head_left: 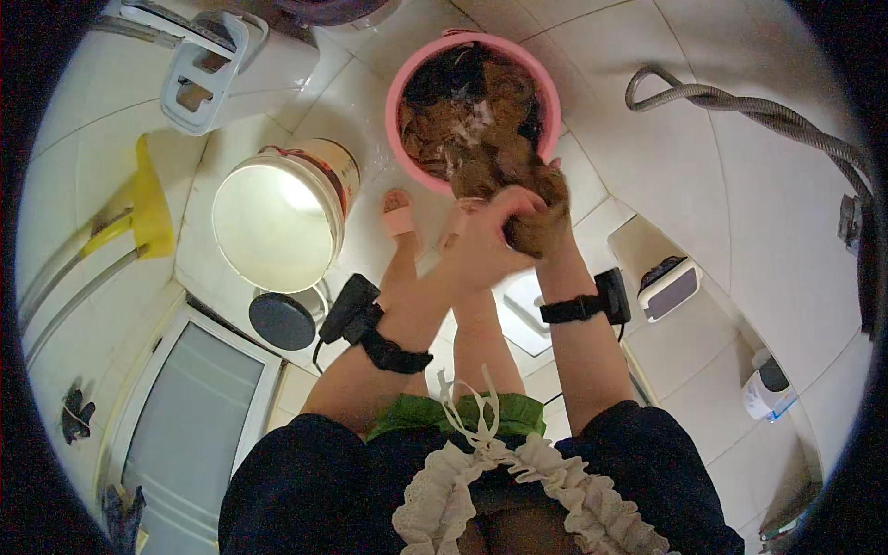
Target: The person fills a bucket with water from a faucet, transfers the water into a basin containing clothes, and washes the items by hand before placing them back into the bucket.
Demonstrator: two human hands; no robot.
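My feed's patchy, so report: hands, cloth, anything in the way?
Left hand gripping bunched brown cloth; right hand against it, partly hidden. Cloth overlaps near rim of pink basin. White bucket left, not obstructing.

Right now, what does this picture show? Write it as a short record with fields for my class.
Left hand: curled around brown cloth
Right hand: at the same cloth, mostly hidden
Pink basin: brown and dark fabric inside
White bucket: left of the basin
Grey hose: along the right wall
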